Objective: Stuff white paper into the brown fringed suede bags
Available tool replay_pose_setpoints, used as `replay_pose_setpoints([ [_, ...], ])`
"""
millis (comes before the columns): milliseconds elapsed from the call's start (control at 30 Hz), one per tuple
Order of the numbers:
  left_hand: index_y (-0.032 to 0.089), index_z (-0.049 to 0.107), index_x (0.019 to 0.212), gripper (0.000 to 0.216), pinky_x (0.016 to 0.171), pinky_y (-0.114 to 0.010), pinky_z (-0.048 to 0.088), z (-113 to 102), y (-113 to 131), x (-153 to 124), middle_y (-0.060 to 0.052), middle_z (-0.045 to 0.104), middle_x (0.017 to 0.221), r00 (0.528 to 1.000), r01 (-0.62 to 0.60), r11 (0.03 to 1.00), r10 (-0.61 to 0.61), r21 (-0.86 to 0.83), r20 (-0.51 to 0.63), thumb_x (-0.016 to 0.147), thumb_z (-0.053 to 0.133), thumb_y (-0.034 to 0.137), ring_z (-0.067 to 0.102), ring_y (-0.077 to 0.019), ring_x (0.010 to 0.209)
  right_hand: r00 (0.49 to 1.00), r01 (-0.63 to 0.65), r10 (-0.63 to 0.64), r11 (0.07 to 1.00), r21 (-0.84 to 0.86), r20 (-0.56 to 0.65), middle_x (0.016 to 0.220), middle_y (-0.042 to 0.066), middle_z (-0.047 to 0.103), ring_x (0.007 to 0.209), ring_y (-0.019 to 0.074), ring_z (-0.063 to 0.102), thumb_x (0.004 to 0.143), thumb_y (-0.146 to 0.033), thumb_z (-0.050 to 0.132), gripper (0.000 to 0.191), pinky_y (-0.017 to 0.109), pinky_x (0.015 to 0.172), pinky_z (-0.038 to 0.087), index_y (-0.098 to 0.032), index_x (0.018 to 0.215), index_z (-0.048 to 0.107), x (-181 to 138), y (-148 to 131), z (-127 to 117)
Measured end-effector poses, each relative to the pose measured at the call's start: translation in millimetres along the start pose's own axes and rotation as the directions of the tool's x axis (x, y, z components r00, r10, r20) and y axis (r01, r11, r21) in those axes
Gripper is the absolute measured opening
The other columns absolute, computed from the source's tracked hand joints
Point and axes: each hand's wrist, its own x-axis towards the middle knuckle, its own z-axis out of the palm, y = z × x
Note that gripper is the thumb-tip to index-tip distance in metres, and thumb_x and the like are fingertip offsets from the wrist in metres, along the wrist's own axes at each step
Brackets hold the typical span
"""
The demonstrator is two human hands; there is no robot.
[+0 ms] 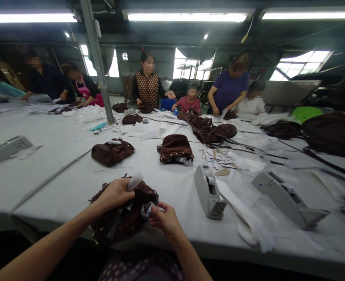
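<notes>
A brown suede bag with fringe [128, 214] lies at the near edge of the grey table [58, 183], right in front of me. My left hand [115, 193] rests on top of the bag, its fingers closed round a roll of white paper [134, 182]. My right hand [163, 218] pinches a bit of white and grey wrapping [147, 210] at the bag's right end. Both forearms reach in from below.
Two grey tape dispensers [209, 191] [286, 199] stand to the right among white paper sheets. Two more brown bags [112, 151] [176, 148] lie farther out, with a heap of bags and straps [210, 130] beyond. Several people work along the far side. A steel post [97, 62] rises at left.
</notes>
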Motion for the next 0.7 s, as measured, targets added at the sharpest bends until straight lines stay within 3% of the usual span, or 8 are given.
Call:
replay_pose_setpoints([
  [133, 0.019, 0.057, 0.066, 0.007, 0.051, -0.024, 0.031, 4, 13, 2, 0.003, 0.057, 0.057, 0.998, -0.041, 0.998, 0.043, -0.057, 0.040, 0.066, 0.051, 0.024, 0.052, -0.0146, 0.055, 0.984, 0.125, -0.137, 0.987, -0.105, -0.113, 0.093, 0.009, 0.069, 0.079, 0.0186, 0.067, 0.078, -0.054, 0.055, 0.054, 0.029, 0.068, 0.055, -0.015, 0.113, 0.049, 16, 13, 29],
  [233, 0.019, 0.056, 0.064, 0.005, 0.049, -0.022, 0.031, 9, 21, 3, 0.004, 0.056, 0.057, 0.993, -0.072, 0.993, 0.080, -0.098, 0.082, 0.064, 0.052, 0.022, 0.051, -0.0132, 0.054, 0.941, 0.185, -0.263, 0.927, -0.326, -0.214, 0.093, 0.009, 0.069, 0.088, 0.0218, 0.064, 0.083, -0.047, 0.048, 0.037, 0.030, 0.072, 0.050, -0.016, 0.102, 0.056, 33, 18, 39],
  [367, 0.018, 0.053, 0.061, 0.003, 0.048, -0.022, 0.029, 13, 20, 5, 0.004, 0.052, 0.055, 0.989, -0.081, 0.989, 0.095, -0.127, 0.113, 0.062, 0.051, 0.019, 0.047, -0.0122, 0.052, 0.904, 0.129, -0.347, 0.776, -0.617, -0.248, 0.074, 0.012, 0.067, 0.079, 0.0275, 0.063, 0.077, -0.039, 0.058, 0.023, 0.036, 0.072, 0.045, -0.017, 0.073, 0.060, 47, 15, 25],
  [467, 0.018, 0.052, 0.063, 0.003, 0.049, -0.022, 0.029, 13, 13, 6, 0.005, 0.050, 0.058, 0.989, -0.078, 0.985, 0.096, -0.156, 0.113, 0.063, 0.049, 0.018, 0.046, -0.0118, 0.054, 0.883, 0.089, -0.397, 0.668, -0.739, -0.253, 0.080, 0.014, 0.065, 0.084, 0.0310, 0.062, 0.072, -0.037, 0.066, 0.026, 0.042, 0.077, 0.043, -0.015, 0.084, 0.060, 47, 7, 6],
  [533, 0.018, 0.053, 0.065, 0.004, 0.049, -0.022, 0.029, 13, 10, 7, 0.005, 0.050, 0.058, 0.988, -0.072, 0.981, 0.096, -0.180, 0.123, 0.064, 0.049, 0.019, 0.046, -0.0117, 0.054, 0.852, 0.157, -0.498, 0.540, -0.827, -0.164, 0.105, 0.017, 0.061, 0.103, 0.0337, 0.055, 0.066, -0.031, 0.072, 0.045, 0.045, 0.087, 0.040, -0.015, 0.105, 0.057, 46, 1, -4],
  [600, 0.017, 0.053, 0.065, 0.004, 0.048, -0.022, 0.028, 15, 9, 7, 0.005, 0.049, 0.057, 0.987, -0.067, 0.978, 0.094, -0.198, 0.131, 0.064, 0.049, 0.019, 0.045, -0.0116, 0.053, 0.805, 0.305, -0.592, 0.358, -0.883, 0.038, 0.132, 0.018, 0.046, 0.123, 0.0346, 0.040, 0.060, -0.019, 0.075, 0.070, 0.047, 0.099, 0.033, -0.018, 0.125, 0.047, 48, -6, -10],
  [667, 0.017, 0.053, 0.064, 0.004, 0.047, -0.022, 0.027, 17, 10, 8, 0.005, 0.049, 0.055, 0.986, -0.067, 0.976, 0.096, -0.208, 0.134, 0.064, 0.049, 0.018, 0.045, -0.0114, 0.052, 0.765, 0.444, -0.602, 0.234, -0.865, 0.229, 0.139, 0.013, 0.040, 0.126, 0.0302, 0.037, 0.059, -0.010, 0.071, 0.078, 0.041, 0.102, 0.033, -0.023, 0.130, 0.042, 54, -10, -10],
  [700, 0.017, 0.053, 0.063, 0.004, 0.047, -0.022, 0.027, 18, 11, 8, 0.005, 0.048, 0.054, 0.986, -0.068, 0.975, 0.097, -0.210, 0.135, 0.064, 0.049, 0.017, 0.044, -0.0112, 0.051, 0.762, 0.481, -0.587, 0.230, -0.846, 0.274, 0.134, 0.010, 0.045, 0.121, 0.0263, 0.043, 0.060, -0.009, 0.068, 0.074, 0.036, 0.098, 0.037, -0.025, 0.128, 0.045, 58, -11, -8],
])
